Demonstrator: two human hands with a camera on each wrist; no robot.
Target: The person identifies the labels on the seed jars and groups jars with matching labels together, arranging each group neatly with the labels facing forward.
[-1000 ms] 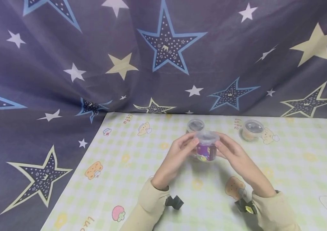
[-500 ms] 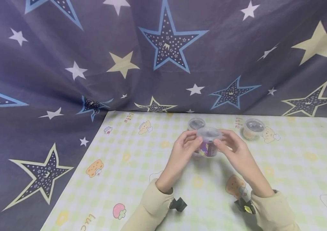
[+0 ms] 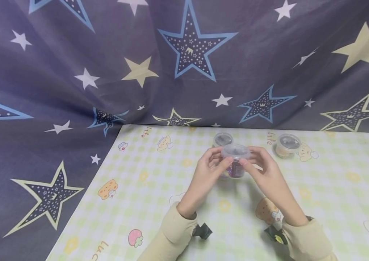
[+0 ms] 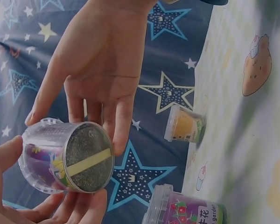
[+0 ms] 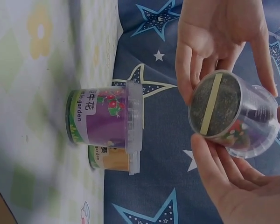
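Right between both hands, that's where the clear cup (image 3: 235,169) is in the head view, rim up and pretty much upright, so I'll place everything else off it. Left hand (image 3: 204,174) grips it from the cup's left, right hand (image 3: 267,174) from the cup's right, both thumbs on the near side just under the rim. Neither hand is nearer really, they're both touching it. Just behind the cup and a bit left, partly hidden by it, is the purple tub (image 3: 222,139); well off to the cup's right and a little further back is the orange tub (image 3: 288,143). Both stand on the checked tablecloth (image 3: 158,188).

Left wrist cam: you're looking up at the cup's dark base (image 4: 86,149) with a pale strip (image 4: 91,161) across it, so it's held off the cloth. Turn your head sideways (table's on the right edge) and the long axis runs roughly up and down, base end toward the cloth, with some tilt I can't pin down. Fingers are bent round the cup's sides, not spread wide.

Right wrist cam: same story from the other side, with fingertips of both hands close to the base edge. Purple tub is below the cup and clearly apart from it, orange tub partly hidden behind the purple one.
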